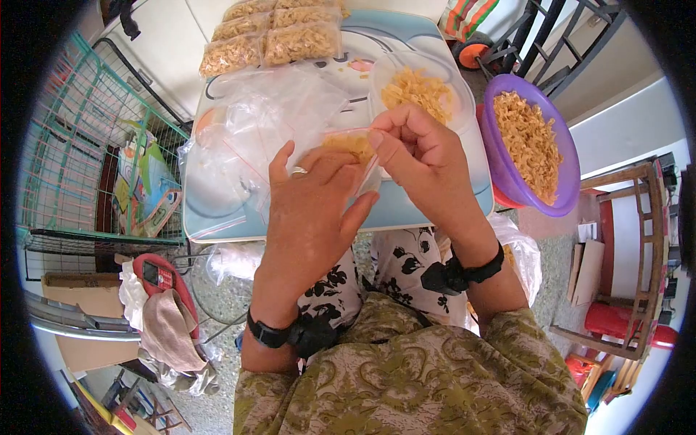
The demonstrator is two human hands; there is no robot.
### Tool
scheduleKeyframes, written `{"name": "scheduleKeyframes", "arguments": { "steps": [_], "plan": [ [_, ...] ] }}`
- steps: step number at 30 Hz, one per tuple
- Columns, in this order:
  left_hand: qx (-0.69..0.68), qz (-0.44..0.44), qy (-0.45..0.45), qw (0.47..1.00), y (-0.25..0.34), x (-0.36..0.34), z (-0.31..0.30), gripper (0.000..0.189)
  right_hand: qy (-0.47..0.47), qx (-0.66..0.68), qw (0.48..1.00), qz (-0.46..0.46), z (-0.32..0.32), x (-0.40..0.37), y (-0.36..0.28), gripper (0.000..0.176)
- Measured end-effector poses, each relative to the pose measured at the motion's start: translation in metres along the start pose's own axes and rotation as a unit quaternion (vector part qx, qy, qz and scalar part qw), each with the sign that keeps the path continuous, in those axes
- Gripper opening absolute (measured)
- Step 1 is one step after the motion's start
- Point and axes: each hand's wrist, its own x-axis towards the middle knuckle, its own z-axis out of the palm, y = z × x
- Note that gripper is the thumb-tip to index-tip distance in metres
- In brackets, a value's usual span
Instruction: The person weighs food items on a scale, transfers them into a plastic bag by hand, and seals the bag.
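Between my hands, a clear zip bag (346,140) with yellow pieces in it lies over the table's middle. My left hand (315,196) rests on the bag, palm down, its fingers apart at thumb and little finger. The thumb and forefinger of my right hand (420,163) pinch the bag's right edge. Left of the bag, empty clear bags (254,119) lie in a loose pile. A clear dish (455,93) with yellow pieces (419,94) stands just beyond my right hand. Filled bags (301,43) are lined up at the back left.
The low table (420,210) is in front of my knees. At its right stands a purple basin (568,156) full of brownish pieces. A green wire cage (109,145) is on the left, near a red stool (190,304) with a cloth and phone. A metal frame (544,43) stands back right.
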Motion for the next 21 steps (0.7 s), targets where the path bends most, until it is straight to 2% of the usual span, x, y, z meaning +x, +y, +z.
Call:
{"name": "scheduleKeyframes", "arguments": {
  "steps": [4,6,7,10,12,14,15,16,18,19,21],
  "plan": [
    [-0.083,0.042,0.048,0.994,-0.007,0.0,-0.022,0.017,-0.016,0.043,0.998,0.034,-0.007,0.003,0.002,0.01],
    [-0.188,-0.041,0.19,0.963,-0.014,-0.003,-0.023,0.014,-0.023,0.048,0.997,0.052,-0.007,0.003,0.002,0.011],
    [-0.22,-0.13,0.211,0.943,-0.01,-0.005,-0.024,0.014,-0.024,0.049,0.997,0.052,-0.007,0.003,0.003,0.011],
    [-0.234,-0.171,0.223,0.931,-0.013,-0.001,-0.016,0.016,-0.034,0.065,0.996,0.052,-0.006,0.002,0.004,0.012],
    [-0.212,-0.158,0.199,0.944,-0.011,0.006,-0.016,0.021,-0.061,0.061,0.995,0.051,-0.006,0.002,0.002,0.011],
    [-0.057,-0.06,0.169,0.982,-0.01,0.012,-0.013,0.025,-0.074,0.032,0.996,0.03,-0.007,0.003,-0.003,0.012],
    [-0.043,-0.019,0.161,0.986,-0.009,0.016,-0.014,0.025,-0.086,0.003,0.996,0.009,-0.007,0.003,-0.004,0.012],
    [-0.043,-0.019,0.161,0.986,-0.01,0.016,-0.013,0.025,-0.085,0.003,0.996,0.008,-0.008,0.005,-0.004,0.012],
    [-0.076,-0.043,0.095,0.992,-0.01,0.015,-0.012,0.018,-0.075,-0.086,0.991,-0.075,-0.011,0.011,-0.003,0.013],
    [-0.076,-0.043,0.095,0.992,-0.008,0.015,-0.013,0.018,-0.074,-0.087,0.991,-0.075,-0.011,0.012,-0.003,0.013],
    [-0.159,-0.168,0.083,0.969,-0.002,0.014,-0.016,0.009,-0.044,-0.102,0.989,-0.099,-0.011,0.013,-0.003,0.013]
  ]
}}
